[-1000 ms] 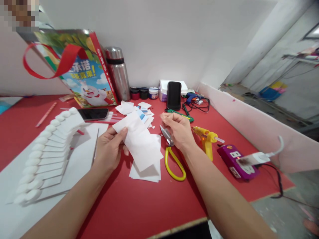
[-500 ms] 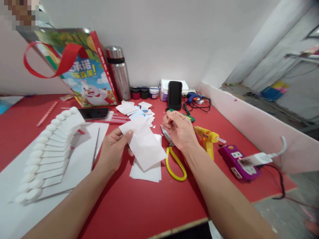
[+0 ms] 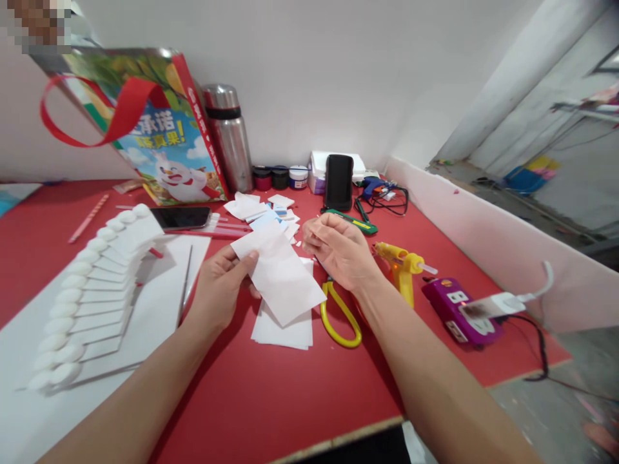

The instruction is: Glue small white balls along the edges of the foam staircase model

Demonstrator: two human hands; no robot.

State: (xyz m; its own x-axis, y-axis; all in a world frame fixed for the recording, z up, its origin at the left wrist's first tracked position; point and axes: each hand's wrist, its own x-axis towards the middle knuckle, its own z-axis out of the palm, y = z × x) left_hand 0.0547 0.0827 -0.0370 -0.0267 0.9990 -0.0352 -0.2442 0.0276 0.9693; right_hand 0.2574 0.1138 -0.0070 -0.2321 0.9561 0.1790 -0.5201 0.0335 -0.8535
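Observation:
A white sheet of paper (image 3: 290, 280) is pinched between the thumb and fingers of my left hand (image 3: 225, 277), tilted above a small stack of white paper (image 3: 283, 333) on the table. To its right, my right hand (image 3: 341, 248) has its fingers curled together in a pinch; whatever they hold, if anything, is hidden. Beneath that hand lie scissors with yellow handles (image 3: 342, 322), their blades mostly covered. White paper scraps (image 3: 264, 209) are heaped just beyond both hands. On the left stands a curved white stair-like model (image 3: 109, 290), edged with round white pieces, on a white sheet.
A yellow glue gun (image 3: 401, 267) and a purple power strip (image 3: 461, 309) with a plugged-in charger lie on the right. A green cutter (image 3: 355, 223), a phone (image 3: 181, 218), a steel flask (image 3: 227, 138), paint jars (image 3: 280, 178) and a printed bag (image 3: 169, 142) are further back.
My right hand has shifted slightly left, nearer the paper, uncovering more of the green cutter. My left hand still holds the paper in nearly the same place.

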